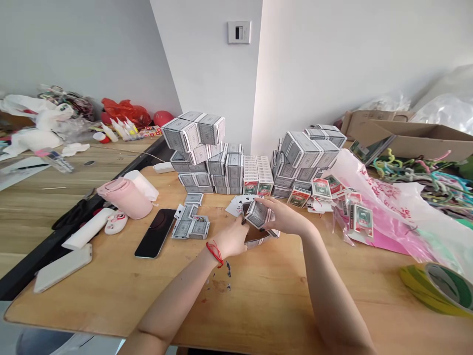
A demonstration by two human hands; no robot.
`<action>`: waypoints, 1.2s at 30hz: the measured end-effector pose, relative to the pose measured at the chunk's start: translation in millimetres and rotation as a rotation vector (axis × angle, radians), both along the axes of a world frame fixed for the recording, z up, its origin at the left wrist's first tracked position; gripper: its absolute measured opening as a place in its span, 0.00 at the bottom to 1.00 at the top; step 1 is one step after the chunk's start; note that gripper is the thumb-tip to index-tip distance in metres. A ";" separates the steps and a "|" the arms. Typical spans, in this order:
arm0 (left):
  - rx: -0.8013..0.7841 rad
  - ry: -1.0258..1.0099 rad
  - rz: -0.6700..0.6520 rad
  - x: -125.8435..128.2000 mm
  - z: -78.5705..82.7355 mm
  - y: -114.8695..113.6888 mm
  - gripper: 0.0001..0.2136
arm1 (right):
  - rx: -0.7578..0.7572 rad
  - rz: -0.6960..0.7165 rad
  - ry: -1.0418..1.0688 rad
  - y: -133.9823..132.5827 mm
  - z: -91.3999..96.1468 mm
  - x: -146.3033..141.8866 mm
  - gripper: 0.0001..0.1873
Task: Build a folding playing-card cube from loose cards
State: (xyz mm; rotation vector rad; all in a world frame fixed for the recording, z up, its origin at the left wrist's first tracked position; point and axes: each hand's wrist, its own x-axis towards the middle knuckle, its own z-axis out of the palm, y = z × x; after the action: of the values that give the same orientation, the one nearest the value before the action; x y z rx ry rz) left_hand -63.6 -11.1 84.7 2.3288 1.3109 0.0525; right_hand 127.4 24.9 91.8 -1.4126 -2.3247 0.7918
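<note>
In the middle of the table, my right hand (pixel 284 217) curls over a grey-backed block of folded playing cards (pixel 256 215), thumb and fingers on its sides. My left hand (pixel 236 237) closes on the block's left edge, with the fingertips partly hidden. Below it, more grey card pieces (pixel 257 241) touch the table in an open, angled shape. Loose cards (pixel 236 204) lie fanned out, faces up, just behind. To the left sits a small group of folded card pieces (pixel 191 223).
Stacked card blocks (pixel 195 130) rise at the back left, others (pixel 305 153) at the back right. Card boxes (pixel 361 219) lie on pink plastic. A black phone (pixel 155 232), a pink cup (pixel 123 197) and a white case (pixel 63 267) are left; yellow tape (pixel 417 291) is right.
</note>
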 end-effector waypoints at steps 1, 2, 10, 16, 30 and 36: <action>0.008 -0.018 0.011 -1.5 -2.5 -1.1 0.15 | 0.011 -0.008 0.000 0.5 -1.2 -3.0 0.40; 0.015 -0.039 0.030 -2.7 -5.8 -2.4 0.15 | 0.023 -0.013 0.002 0.9 -2.1 -5.9 0.39; 0.174 -0.454 0.303 -6.7 -49.4 -25.5 0.17 | 0.041 0.047 0.003 -0.8 -3.4 -12.1 0.36; 0.168 -0.604 0.400 -8.0 -77.1 -34.5 0.15 | 0.037 0.106 -0.027 -6.6 -0.4 -11.1 0.35; 0.027 -0.708 0.319 -12.3 -77.9 -22.0 0.38 | 0.143 0.205 -0.135 -20.0 5.3 -26.7 0.38; 0.018 -0.772 0.302 -16.4 -82.3 -19.6 0.34 | 0.146 0.249 -0.123 -24.9 13.6 -26.1 0.38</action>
State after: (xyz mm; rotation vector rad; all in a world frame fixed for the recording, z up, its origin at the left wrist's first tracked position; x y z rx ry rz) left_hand -80.0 -30.7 2.4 1.7874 1.2095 0.9530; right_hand 101.3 -0.1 105.4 -1.1558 -2.6294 0.5976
